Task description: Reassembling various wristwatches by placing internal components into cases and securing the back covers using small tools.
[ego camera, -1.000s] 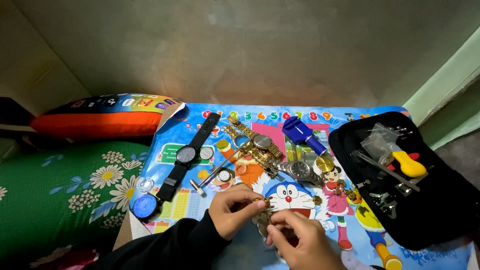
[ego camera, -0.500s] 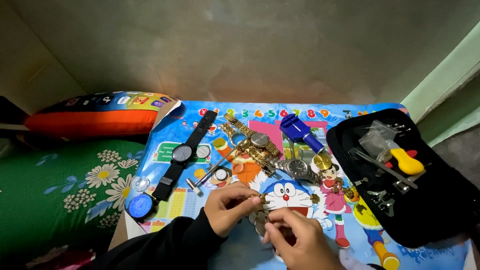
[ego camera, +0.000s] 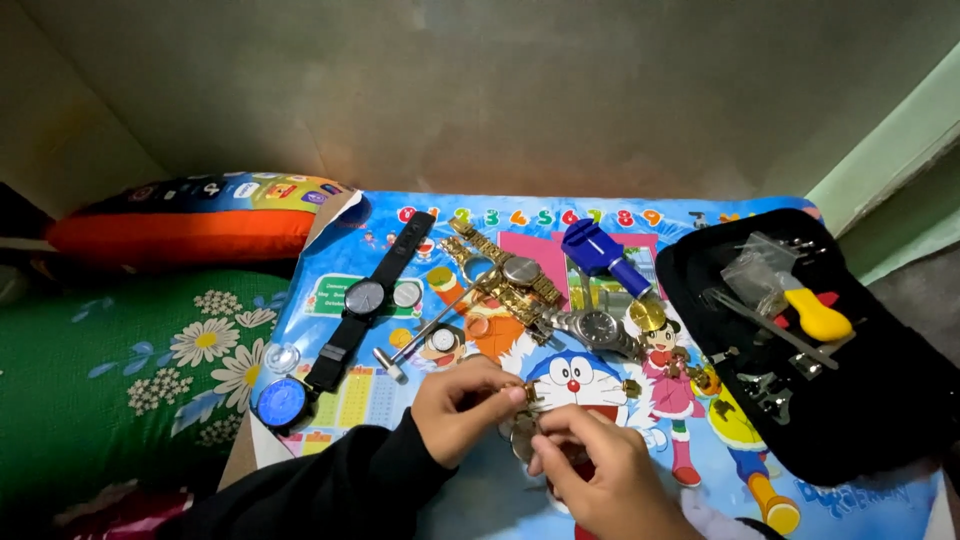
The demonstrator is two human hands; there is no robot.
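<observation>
Head view: left hand [ego camera: 462, 408] and right hand [ego camera: 598, 470] pinch a gold watch [ego camera: 524, 412] between fingertips above the cartoon mat [ego camera: 420, 250], with a small hammer [ego camera: 418, 338] just beyond the grip and a black tool case [ego camera: 880, 400] farther right.

Clear plastic bag [ego camera: 752, 272] — small, crumpled — lies in the open black tool case [ego camera: 880, 400], far right.
</observation>
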